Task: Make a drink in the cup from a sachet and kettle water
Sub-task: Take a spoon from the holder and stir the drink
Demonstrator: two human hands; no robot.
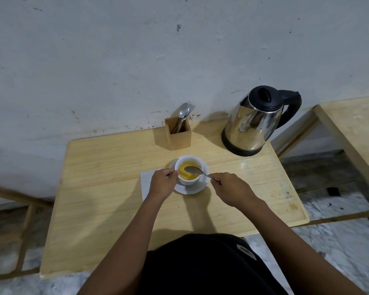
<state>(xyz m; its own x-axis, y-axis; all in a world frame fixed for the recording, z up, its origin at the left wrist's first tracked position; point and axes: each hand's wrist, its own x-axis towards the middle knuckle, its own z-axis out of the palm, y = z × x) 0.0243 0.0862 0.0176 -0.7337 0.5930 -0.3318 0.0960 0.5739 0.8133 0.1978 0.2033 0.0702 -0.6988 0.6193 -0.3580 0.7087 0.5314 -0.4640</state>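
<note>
A white cup (pixel 187 181) holding yellow liquid stands on a white saucer (pixel 198 187) in the middle of the wooden table (pixel 107 188). My left hand (pixel 162 184) grips the cup at its left side. My right hand (pixel 232 189) holds a metal spoon (pixel 193 170) by its handle, and the bowl of the spoon hovers over the cup's mouth, above the liquid. A steel kettle (pixel 255 122) with a black lid and handle sits on its base at the back right of the table. A white paper (pixel 146 182), maybe a napkin or sachet, lies partly under my left hand.
A wooden cutlery box (pixel 178 134) with a spoon and fork stands at the back, close to the wall. A second wooden table (pixel 353 133) is to the right across a gap. My black-clothed lap (pixel 200 265) is at the table's near edge.
</note>
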